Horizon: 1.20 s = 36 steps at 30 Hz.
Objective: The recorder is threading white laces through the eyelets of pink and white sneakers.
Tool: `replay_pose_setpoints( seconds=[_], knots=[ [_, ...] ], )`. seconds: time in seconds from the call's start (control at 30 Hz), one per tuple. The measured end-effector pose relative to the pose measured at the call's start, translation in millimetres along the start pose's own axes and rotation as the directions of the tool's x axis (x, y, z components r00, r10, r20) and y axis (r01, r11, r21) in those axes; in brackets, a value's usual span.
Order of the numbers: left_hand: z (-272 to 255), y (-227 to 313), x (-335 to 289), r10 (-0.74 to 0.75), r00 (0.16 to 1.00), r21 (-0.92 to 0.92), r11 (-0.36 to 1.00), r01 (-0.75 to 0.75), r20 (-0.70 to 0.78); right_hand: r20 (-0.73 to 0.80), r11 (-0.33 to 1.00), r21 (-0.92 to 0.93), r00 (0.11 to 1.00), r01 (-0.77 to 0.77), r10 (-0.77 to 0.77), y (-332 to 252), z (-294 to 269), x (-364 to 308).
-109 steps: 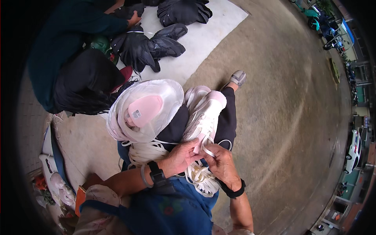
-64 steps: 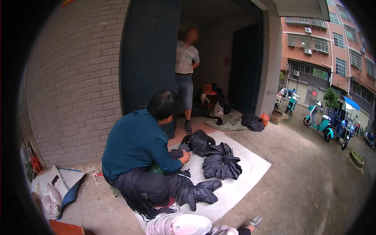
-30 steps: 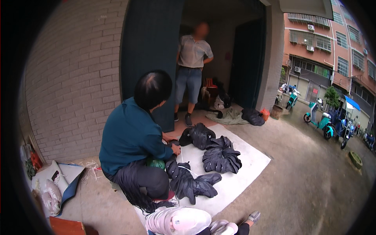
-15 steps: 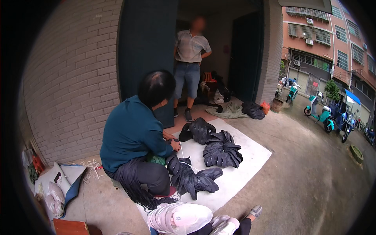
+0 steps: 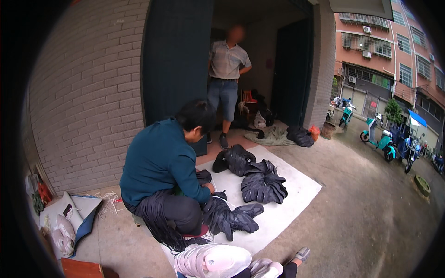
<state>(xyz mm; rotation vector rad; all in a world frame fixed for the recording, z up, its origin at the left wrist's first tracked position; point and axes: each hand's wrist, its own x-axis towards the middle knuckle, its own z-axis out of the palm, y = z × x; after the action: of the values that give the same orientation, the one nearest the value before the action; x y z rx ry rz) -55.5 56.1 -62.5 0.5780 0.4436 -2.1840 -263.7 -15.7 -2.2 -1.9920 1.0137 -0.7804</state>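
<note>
Neither my left hand nor my right hand shows. At the lower edge, near where I sit, lies a pale pink and white bundle of what look like shoe uppers [image 5: 190, 260], with a smaller pale one [image 5: 266, 268] beside it. Past it, a crouching person in a teal top [image 5: 155, 162] bends over black bundles, one hand [image 5: 209, 187] at a white cord on the nearest. That black bundle [image 5: 232, 217] lies on a white sheet [image 5: 289, 187]. Two more black bundles, one in the middle [image 5: 263, 185] and one farther back [image 5: 235, 160], rest there too.
A second person [image 5: 227, 69] stands in the doorway by a dark door [image 5: 176, 69]. A leg ends in a grey shoe [image 5: 302, 254] at lower right. A reddish-brown board [image 5: 83, 268] and a blue-edged sheet [image 5: 88, 222] lie at left. Scooters [image 5: 382, 139] stand outside at right.
The crouching person has lowered their head and leaned forward, hands now closer to the nearest black bundle. The view has shifted slightly. The bundles stay in place.
</note>
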Motion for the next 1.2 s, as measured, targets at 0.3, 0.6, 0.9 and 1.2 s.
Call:
replay_pose_setpoints(
  seconds=[0.3,0.6,0.9,1.2],
  knots=[
    [12.3,-9.9,-5.8,0.155,0.988,0.272,0.952,-0.143,-0.022,0.08,0.949,-0.226,0.967,-0.219,0.242,-19.0,-4.6,1.3],
    [1.5,0.5,1.1,0.134,0.991,0.266,0.956,-0.123,-0.025,-0.039,0.987,-0.147,0.997,-0.065,0.06,-27.8,-6.7,14.5],
    [7.4,-7.9,-8.5,0.129,0.991,0.185,0.974,-0.132,0.03,-0.011,0.927,-0.257,0.96,-0.273,0.28,-22.9,19.3,7.6],
    [-33.0,-21.0,20.6,0.172,0.985,0.294,0.941,-0.168,0.012,-0.123,0.978,-0.186,0.99,-0.096,0.074,-27.8,18.3,-1.0]
  ],
)
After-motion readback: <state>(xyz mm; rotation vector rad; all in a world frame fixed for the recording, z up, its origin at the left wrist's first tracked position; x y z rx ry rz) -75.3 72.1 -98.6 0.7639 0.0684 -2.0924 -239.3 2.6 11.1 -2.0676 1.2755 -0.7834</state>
